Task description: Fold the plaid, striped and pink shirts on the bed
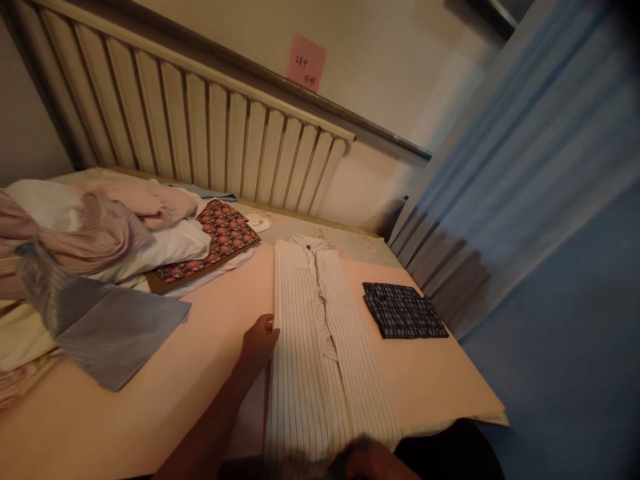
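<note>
A white shirt with thin dark stripes (320,333) lies folded into a long narrow strip on the peach-coloured table (215,313), collar towards the wall. My left hand (257,343) rests at the strip's left edge about halfway along; its fingers are curled under and mostly hidden. My right hand (373,460) is at the bottom edge of the picture by the shirt's near end, blurred, with its fingers not visible.
A folded dark checked cloth (404,309) lies right of the shirt. At the left sits a heap of pale garments (95,227), a grey cloth (115,327) and a red patterned fabric (223,233). Behind stand a radiator (200,127) and a blue curtain (525,167).
</note>
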The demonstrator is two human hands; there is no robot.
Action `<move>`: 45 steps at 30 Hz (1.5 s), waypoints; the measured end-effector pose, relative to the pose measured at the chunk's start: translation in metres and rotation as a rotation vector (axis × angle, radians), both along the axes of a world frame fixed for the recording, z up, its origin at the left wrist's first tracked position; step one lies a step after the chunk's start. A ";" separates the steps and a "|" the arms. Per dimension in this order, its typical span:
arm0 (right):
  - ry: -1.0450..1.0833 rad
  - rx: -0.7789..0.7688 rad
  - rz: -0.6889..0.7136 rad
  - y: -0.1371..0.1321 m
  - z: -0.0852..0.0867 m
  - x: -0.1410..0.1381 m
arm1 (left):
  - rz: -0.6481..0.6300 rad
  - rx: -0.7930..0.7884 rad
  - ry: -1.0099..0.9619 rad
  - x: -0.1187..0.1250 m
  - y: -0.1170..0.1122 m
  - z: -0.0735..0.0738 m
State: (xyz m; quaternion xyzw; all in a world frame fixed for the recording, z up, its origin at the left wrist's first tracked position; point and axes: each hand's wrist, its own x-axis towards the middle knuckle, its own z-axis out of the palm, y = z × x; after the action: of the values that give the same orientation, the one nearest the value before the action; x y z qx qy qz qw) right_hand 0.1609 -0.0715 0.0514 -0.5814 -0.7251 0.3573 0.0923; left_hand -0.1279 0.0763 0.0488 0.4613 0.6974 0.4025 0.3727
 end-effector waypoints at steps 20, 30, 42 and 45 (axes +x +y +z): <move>-0.345 0.755 0.259 0.083 -0.028 0.014 | -0.037 0.322 0.526 0.018 -0.022 -0.018; -0.359 0.830 0.223 0.085 -0.030 0.014 | -0.251 0.480 0.919 0.099 -0.041 -0.043; -0.235 0.819 0.189 0.088 -0.038 0.016 | -0.323 0.432 1.171 0.112 -0.077 -0.044; -0.224 0.812 0.179 0.086 -0.034 0.015 | -0.323 0.447 1.184 0.116 -0.092 -0.045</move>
State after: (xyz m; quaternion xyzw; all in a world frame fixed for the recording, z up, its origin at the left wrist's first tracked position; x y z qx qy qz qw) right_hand 0.1760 0.0149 0.0173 -0.4678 -0.8601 -0.0158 0.2029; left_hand -0.0116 -0.0153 0.0036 0.7703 0.6062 0.1545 -0.1236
